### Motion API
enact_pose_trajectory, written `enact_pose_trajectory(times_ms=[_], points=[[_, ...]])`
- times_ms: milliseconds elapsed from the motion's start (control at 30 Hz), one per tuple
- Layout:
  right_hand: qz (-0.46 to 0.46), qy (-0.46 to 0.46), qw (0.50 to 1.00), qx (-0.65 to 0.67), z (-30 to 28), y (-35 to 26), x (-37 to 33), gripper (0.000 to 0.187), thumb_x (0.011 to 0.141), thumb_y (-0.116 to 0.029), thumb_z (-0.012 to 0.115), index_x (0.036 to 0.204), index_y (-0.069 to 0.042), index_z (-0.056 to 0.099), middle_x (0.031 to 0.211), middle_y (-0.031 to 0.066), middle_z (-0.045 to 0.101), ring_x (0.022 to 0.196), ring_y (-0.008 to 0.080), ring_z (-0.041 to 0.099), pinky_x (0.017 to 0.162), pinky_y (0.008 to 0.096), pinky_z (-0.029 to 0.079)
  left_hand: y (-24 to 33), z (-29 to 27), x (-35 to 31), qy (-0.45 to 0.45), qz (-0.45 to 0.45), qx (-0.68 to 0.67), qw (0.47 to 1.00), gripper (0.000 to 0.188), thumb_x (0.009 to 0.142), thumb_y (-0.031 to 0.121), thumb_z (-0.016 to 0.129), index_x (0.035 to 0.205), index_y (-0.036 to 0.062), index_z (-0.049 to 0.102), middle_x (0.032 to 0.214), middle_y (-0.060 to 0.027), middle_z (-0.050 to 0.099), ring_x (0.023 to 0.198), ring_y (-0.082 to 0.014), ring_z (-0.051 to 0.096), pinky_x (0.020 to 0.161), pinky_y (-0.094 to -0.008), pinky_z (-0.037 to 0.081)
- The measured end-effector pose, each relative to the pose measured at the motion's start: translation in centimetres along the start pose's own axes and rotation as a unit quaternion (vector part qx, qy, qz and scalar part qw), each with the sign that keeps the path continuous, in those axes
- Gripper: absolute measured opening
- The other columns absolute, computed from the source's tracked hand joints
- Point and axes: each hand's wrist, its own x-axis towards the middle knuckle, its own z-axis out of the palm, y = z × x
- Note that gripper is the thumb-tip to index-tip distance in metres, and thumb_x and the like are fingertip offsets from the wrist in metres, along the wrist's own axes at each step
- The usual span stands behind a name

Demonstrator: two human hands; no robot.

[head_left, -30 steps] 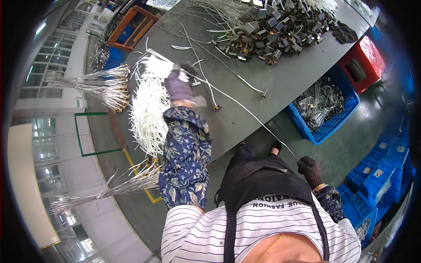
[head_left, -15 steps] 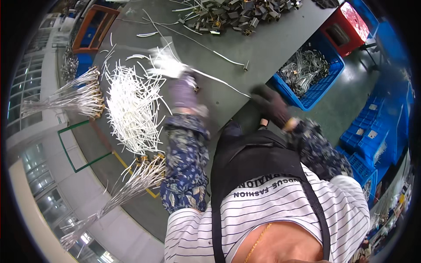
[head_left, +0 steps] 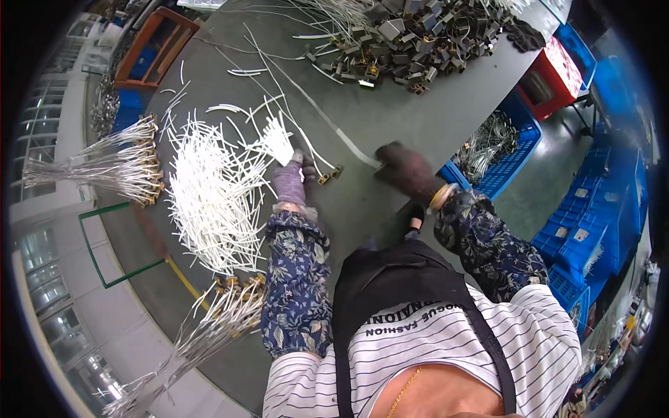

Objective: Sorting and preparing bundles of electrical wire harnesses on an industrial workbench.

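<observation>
My left hand (head_left: pixel 291 182), in a purple glove, is closed around a bunch of short white tubes (head_left: pixel 277 143), which fan out past the fingers. Beside its fingertips lies a thin wire in a white sleeve, with small brass-coloured end pieces (head_left: pixel 326 175). To the right, my dark-gloved right hand (head_left: pixel 405 169) is closed at the end of a long wire (head_left: pixel 301 92) carrying a white sleeve (head_left: pixel 354 145). Both hand and wire are motion-blurred, and the fingers cover the wire's tip. Left of my left hand spreads a big heap of white tubes (head_left: pixel 217 198).
Grey metal boxes (head_left: pixel 411 42) on wires pile up at the table's far side. Bundled wires (head_left: pixel 104 164) lie left, another bundle (head_left: pixel 209 327) lower left. A blue basket (head_left: pixel 507 171) of wires stands beyond the table's right edge, near a red box (head_left: pixel 554 76).
The view has shifted. My right hand has taken the end of the wire that lay farther off on the table. The sleeved wire formerly stretched between my hands now lies beside my left hand.
</observation>
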Motion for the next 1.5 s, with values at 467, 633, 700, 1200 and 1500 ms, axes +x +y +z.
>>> enact_pose_trajectory(times_ms=[467,633,700,1200,1500], points=[[-0.138,0.180,0.950,-0.217,-4.1,0.9,10.9,0.035,0.074,-0.021,0.062,0.105,-0.009,0.054,0.102,0.0186,0.054,0.086,0.0354,0.059,0.068,0.0432,0.049,-1.2,-1.8,-0.3,-0.194,0.020,-0.219,0.956,0.021,0.087,0.024,0.060,0.085,0.0036,0.055,0.053,0.0018,0.042,0.038,-0.0094,0.036,0.033,-0.0259,0.026],[-0.217,0.123,0.955,-0.159,-2.8,4.2,1.5,0.026,0.072,-0.023,0.066,0.094,-0.011,0.058,0.095,0.0120,0.057,0.079,0.0325,0.059,0.063,0.0400,0.049,1.3,3.8,-5.2,-0.141,-0.014,-0.201,0.969,0.019,0.089,0.033,0.054,0.089,0.0136,0.055,0.060,0.0023,0.041,0.048,-0.0107,0.037,0.045,-0.0245,0.034],[-0.241,0.123,0.958,-0.094,-3.6,3.0,-2.9,0.026,0.070,-0.022,0.067,0.093,-0.011,0.059,0.095,0.0112,0.058,0.078,0.0315,0.060,0.061,0.0390,0.049,3.2,7.3,-7.8,-0.168,-0.105,-0.147,0.969,0.029,0.090,0.035,0.051,0.095,0.0059,0.050,0.100,-0.0134,0.060,0.091,-0.0225,0.060,0.077,-0.0312,0.049],[0.191,-0.026,0.835,0.516,-4.7,8.3,-23.4,0.025,0.087,-0.028,0.053,0.080,-0.004,0.056,0.064,0.0061,0.055,0.050,0.0119,0.048,0.045,0.0253,0.036,-4.6,18.0,-10.9,-0.205,-0.118,-0.165,0.958,0.032,0.087,0.036,0.058,0.088,0.0042,0.057,0.080,-0.0072,0.062,0.061,-0.0175,0.060,0.047,-0.0294,0.048],[0.414,-0.022,0.812,0.410,1.2,19.1,-30.8,0.026,0.083,-0.031,0.058,0.080,-0.005,0.058,0.062,0.0040,0.054,0.045,0.0111,0.045,0.039,0.0265,0.032,3.9,15.0,-5.0,-0.177,0.049,-0.279,0.943,0.019,0.086,0.017,0.061,0.094,-0.0004,0.059,0.087,-0.0109,0.064,0.075,-0.0237,0.064,0.071,-0.0397,0.058]])
